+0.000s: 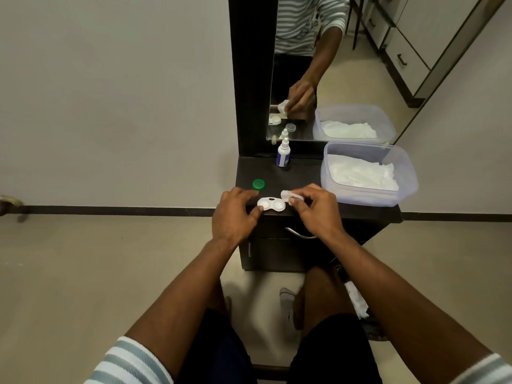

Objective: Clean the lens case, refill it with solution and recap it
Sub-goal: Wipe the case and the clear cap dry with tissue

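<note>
A white two-well lens case [271,204] lies uncapped near the front edge of the dark dresser top [302,176]. My left hand [235,214] pinches the case's left end with thumb and fingers. My right hand [315,209] pinches a small folded white tissue [288,195] just right of and above the case. A green cap [258,184] lies on the top, left of the case. Further back, by the mirror, a small white solution bottle [283,156] with a blue label stands upright. A clear cap shows only in the mirror reflection [291,127].
A clear plastic tub [407,187] holding white tissues sits at the right of the dresser top, close to my right hand. The mirror [332,79] rises behind. A drawer handle [300,234] is below the front edge. A crumpled tissue [357,300] lies near my right knee.
</note>
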